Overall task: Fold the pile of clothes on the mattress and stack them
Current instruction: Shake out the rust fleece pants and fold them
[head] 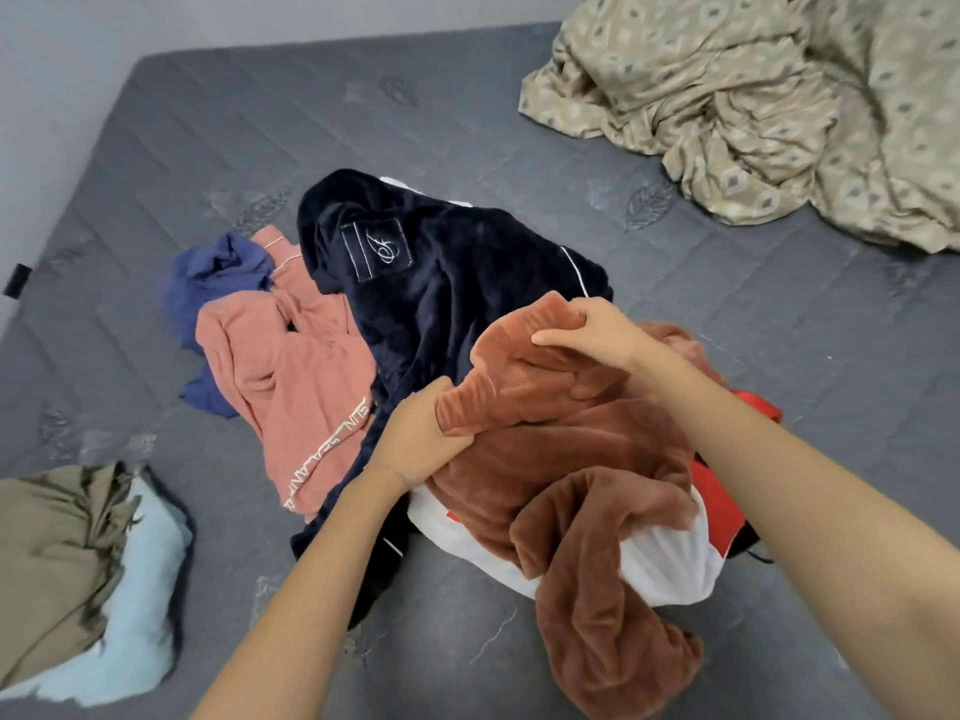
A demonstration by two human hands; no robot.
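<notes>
Brown fleece (571,459) is held by both hands, on top of the pile, mid-mattress (260,137), towards the near right. Left hand (415,439): fingers curled tight round a bunched edge of the fleece on its left side. Right hand (587,330): fingers curled over the far edge of the fleece, thumb under, and the edge is pinched and lifted slightly off the pile. The rest of the fleece is draped down towards the near edge, with one long part trailing onto bare mattress. A white garment (660,569) and a red one (722,501) are seen under it, mostly covered. A navy garment (441,283) with a stitched patch (378,249) is spread just behind and left of the fleece, touching it. A pink top (291,366) with lettering along a seam is overlapped by the navy's left side, and a blue garment (218,272) is crumpled partly under the pink. All are unfolded. A patterned beige sheet (753,106) is heaped at the far right corner, well apart from the pile. An olive cloth (47,553) is laid over a light blue one (140,615) at the near left edge.
</notes>
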